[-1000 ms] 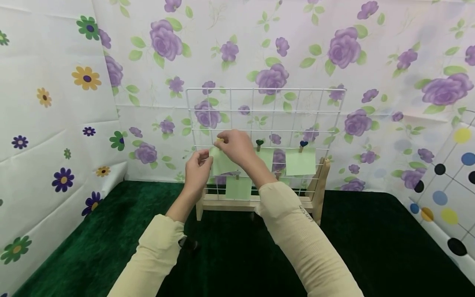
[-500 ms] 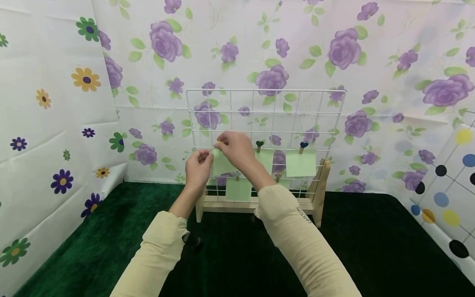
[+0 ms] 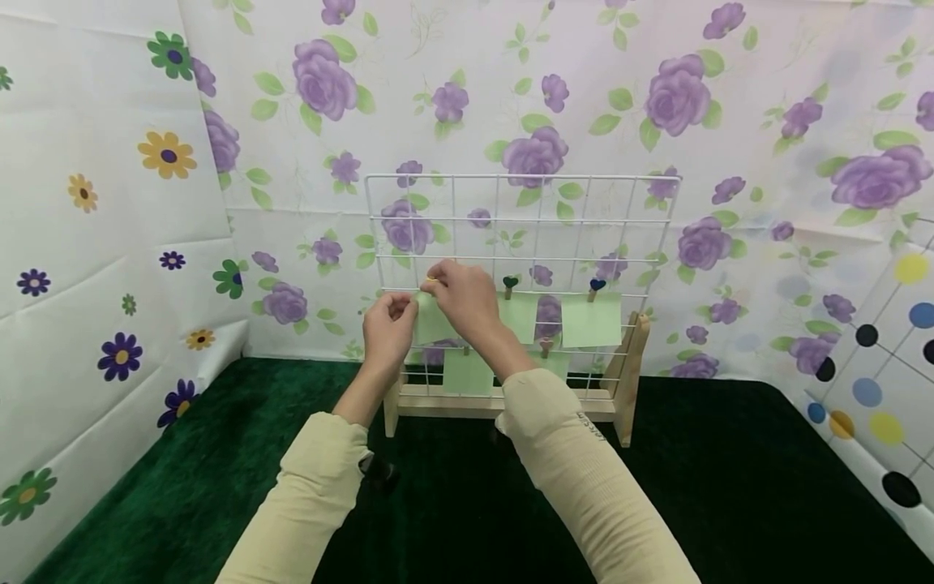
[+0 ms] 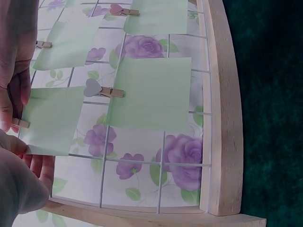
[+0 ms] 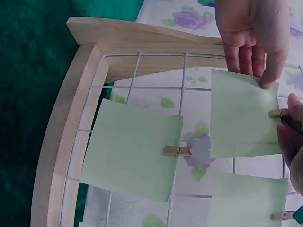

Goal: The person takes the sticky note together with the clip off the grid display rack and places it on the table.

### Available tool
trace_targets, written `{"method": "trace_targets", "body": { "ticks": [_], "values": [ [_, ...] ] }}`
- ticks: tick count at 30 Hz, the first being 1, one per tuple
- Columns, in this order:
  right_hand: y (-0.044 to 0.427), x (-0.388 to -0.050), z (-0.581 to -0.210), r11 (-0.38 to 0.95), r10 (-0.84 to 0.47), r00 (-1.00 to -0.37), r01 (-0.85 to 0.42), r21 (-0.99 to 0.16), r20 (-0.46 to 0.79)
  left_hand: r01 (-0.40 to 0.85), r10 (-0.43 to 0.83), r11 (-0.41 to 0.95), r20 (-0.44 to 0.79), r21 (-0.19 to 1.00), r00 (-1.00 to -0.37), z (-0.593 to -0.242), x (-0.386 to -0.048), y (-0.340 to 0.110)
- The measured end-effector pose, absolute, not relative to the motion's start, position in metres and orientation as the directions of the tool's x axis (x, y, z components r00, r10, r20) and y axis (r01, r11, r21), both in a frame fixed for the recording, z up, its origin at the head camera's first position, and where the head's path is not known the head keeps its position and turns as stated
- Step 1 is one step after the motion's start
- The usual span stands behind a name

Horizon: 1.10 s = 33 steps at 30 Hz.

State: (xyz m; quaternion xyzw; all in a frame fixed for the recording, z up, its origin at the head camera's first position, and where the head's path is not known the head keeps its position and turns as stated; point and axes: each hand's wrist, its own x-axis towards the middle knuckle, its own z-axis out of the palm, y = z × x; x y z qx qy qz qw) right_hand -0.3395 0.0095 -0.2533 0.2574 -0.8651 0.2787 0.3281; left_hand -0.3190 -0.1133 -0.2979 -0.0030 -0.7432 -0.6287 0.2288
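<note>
My left hand [image 3: 388,332] pinches the left edge of a light green paper sheet [image 4: 52,123] near its upper corner. The sheet lies against a white wire grid [image 3: 496,219]. My right hand [image 3: 470,304] pinches a small wooden clothespin [image 5: 278,113] with a yellow top, at the sheet's upper edge. In the right wrist view the clothespin's tips overlap that edge, while the right fingers cover its other end. The right hand and wrist hide part of the sheet from the head view.
Other green sheets [image 3: 591,319] hang on the grid from clothespins with heart tops, such as a dark blue heart clothespin [image 3: 597,285] and a grey heart clothespin [image 4: 102,89]. A wooden stand [image 3: 629,381] supports the grid on dark green cloth [image 3: 693,487]. Flowered sheeting [image 3: 452,49] stands behind.
My right hand has sunk slightly with the clothespin, and its forearm has shifted a little left, baring more of the lower sheet and pink clothespin. The left hand keeps its pinch on the paper.
</note>
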Motion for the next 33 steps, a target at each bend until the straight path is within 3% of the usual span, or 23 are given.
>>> {"method": "trace_targets", "body": {
  "ticks": [17,26,33],
  "values": [
    [0.008,-0.341,-0.259,0.638,-0.136,-0.637,-0.642,-0.424,0.759,0.293,-0.297,0.274,0.37,0.916,-0.88,-0.306,-0.317,-0.11],
    [0.009,-0.34,-0.252,0.538,-0.07,-0.703,-0.624,-0.566,0.708,0.282,-0.292,0.255,0.352,0.925,-0.889,-0.305,-0.315,-0.11],
    [0.018,-0.334,-0.244,0.348,-0.085,-0.762,-0.626,-0.698,0.642,0.326,-0.308,0.244,0.392,0.913,-0.867,-0.297,-0.31,-0.111]
  ]
}}
